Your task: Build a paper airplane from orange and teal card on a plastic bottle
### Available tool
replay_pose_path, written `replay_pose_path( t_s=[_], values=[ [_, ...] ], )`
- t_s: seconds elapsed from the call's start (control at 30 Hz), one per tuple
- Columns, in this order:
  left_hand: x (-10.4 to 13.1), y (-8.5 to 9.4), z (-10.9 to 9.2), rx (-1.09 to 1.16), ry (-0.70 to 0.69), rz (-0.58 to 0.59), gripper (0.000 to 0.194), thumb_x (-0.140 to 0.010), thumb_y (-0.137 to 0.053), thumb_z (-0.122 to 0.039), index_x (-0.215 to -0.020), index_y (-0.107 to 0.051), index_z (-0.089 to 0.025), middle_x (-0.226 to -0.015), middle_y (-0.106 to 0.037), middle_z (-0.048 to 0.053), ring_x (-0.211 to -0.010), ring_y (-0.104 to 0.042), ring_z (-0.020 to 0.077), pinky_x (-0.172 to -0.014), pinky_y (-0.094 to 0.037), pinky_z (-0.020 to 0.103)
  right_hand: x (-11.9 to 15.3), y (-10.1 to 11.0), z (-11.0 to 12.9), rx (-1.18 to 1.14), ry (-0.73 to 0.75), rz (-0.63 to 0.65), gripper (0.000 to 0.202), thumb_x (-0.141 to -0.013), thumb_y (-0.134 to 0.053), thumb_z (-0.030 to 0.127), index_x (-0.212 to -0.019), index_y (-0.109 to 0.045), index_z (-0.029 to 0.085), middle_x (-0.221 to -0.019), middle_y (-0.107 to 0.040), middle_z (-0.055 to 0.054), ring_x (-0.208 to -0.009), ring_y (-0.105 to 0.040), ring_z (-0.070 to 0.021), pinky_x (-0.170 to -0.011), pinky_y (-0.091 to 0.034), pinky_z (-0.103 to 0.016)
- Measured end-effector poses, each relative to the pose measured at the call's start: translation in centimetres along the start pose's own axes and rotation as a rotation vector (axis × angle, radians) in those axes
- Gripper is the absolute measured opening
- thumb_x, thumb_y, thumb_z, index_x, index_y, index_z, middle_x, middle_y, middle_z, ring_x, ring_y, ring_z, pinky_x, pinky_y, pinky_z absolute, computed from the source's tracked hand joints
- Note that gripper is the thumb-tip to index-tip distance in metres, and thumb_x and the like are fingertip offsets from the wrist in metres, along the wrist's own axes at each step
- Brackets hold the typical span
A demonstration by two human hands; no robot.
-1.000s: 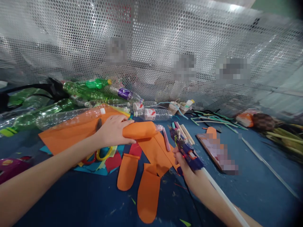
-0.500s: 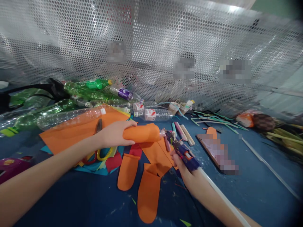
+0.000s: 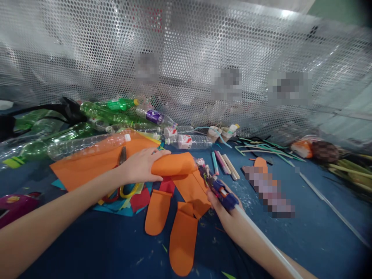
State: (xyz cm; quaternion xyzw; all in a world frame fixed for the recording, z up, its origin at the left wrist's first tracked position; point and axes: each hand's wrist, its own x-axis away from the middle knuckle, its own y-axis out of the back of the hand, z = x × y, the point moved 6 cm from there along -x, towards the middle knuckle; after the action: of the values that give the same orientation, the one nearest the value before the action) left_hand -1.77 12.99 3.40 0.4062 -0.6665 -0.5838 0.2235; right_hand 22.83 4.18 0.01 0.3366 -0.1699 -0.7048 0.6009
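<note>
My left hand point(image 3: 142, 166) is wrapped round the end of an orange paper roll point(image 3: 174, 164). A clear bottle neck seems to poke from the roll's right end. In my right hand point(image 3: 222, 207) is a blue hot glue gun point(image 3: 225, 195), its tip close by that neck. A long white glue stick point(image 3: 261, 235) runs out of its back along my forearm. Whether the tip touches is hard to see. Below the roll lie orange paper point(image 3: 193, 190) and two rounded orange cutouts, one point(image 3: 158, 213) left of the other point(image 3: 182, 244).
Scissors point(image 3: 123, 155) lie by my left wrist on coloured paper. Several plastic bottles point(image 3: 188, 142) line the back left. Coloured glue sticks point(image 3: 223, 164), a blurred-out flat object point(image 3: 270, 193) and thin strips point(image 3: 261, 145) are to the right. Perforated metal point(image 3: 186, 50) stands behind.
My right hand and the glue gun have shifted slightly left and down. The left hand still holds the orange roll in nearly the same spot.
</note>
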Motion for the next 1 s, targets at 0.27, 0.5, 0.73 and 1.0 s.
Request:
replay_pose_path(
  t_s=[0.27,0.5,0.73,1.0],
  values=[
    [-0.3,-0.4,0.7,0.003,0.104,-0.010,0.081,-0.070,-0.055,-0.059,-0.136,-0.032,-0.016,-0.135,-0.044,0.014,-0.120,-0.044,0.0332,-0.099,-0.035,0.045,0.1,-0.4,0.2,-0.038,0.018,0.048,0.040,-0.082,-0.049,0.049,-0.107,-0.060,0.020,-0.088,-0.068,-0.007,-0.082,-0.064,-0.0237,-0.071,-0.052,-0.032],
    [-0.1,-0.7,0.0,-0.013,0.024,-0.020,0.072,-0.071,-0.058,-0.055,-0.129,-0.041,-0.016,-0.127,-0.052,0.012,-0.116,-0.047,0.0321,-0.095,-0.040,0.041,0.2,-1.2,0.1,-0.084,-0.020,0.157,0.047,-0.086,-0.039,0.054,-0.105,-0.062,0.018,-0.081,-0.067,-0.007,-0.077,-0.062,-0.0226,-0.070,-0.051,-0.033],
    [-0.3,-0.5,0.3,-0.011,0.090,-0.023,0.071,-0.073,-0.048,-0.065,-0.127,-0.044,-0.018,-0.126,-0.053,0.013,-0.113,-0.050,0.0321,-0.093,-0.041,0.044,0.1,-0.6,1.0,-0.061,0.017,0.091,0.043,-0.084,-0.041,0.055,-0.087,-0.064,0.019,-0.069,-0.064,-0.006,-0.071,-0.062,-0.0217,-0.067,-0.051,-0.031],
    [-0.5,0.0,0.6,0.084,0.189,-0.017,0.072,-0.070,-0.045,-0.070,-0.122,-0.048,-0.021,-0.121,-0.057,0.012,-0.109,-0.053,0.0330,-0.084,-0.046,0.042,0.2,0.2,1.5,-0.013,0.069,0.009,0.040,-0.083,-0.042,0.055,-0.069,-0.060,0.022,-0.053,-0.057,-0.002,-0.065,-0.061,-0.0209,-0.067,-0.052,-0.031]
  ],
)
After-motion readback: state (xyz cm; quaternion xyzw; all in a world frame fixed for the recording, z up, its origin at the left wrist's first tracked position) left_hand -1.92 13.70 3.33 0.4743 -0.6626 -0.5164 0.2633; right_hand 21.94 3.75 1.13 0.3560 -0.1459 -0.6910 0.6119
